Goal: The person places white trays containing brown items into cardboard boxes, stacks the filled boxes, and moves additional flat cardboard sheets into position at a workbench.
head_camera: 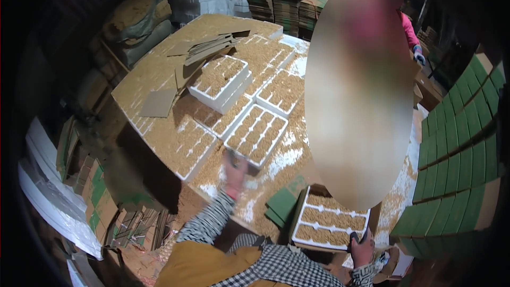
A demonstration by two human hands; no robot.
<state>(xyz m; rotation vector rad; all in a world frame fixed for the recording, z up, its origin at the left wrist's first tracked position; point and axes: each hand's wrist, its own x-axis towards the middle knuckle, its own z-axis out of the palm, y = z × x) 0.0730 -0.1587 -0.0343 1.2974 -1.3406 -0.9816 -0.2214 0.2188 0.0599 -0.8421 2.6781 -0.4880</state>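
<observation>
My left hand (235,171), blurred by motion and dark at the fingertips, is at the near edge of a white foam tray (255,133) with compartments of tan granules. Whether its fingers grip the rim cannot be made out. At the lower right, my right hand (362,247), also with dark fingertips, touches the front right corner of another filled foam tray (330,220). That tray sits within an open cardboard carton (373,220), whose green flap (281,205) spreads to the left. The underside of the right hand's grip is hidden.
Stacked foam trays (219,81), loose cardboard sheets (209,48) and more filled trays cover the granule-strewn table (275,167). Green cartons (450,143) form a wall at right. A pink-sleeved person's gloved hand (418,56) shows beyond a large blurred oval. Flattened cartons (135,227) lie lower left.
</observation>
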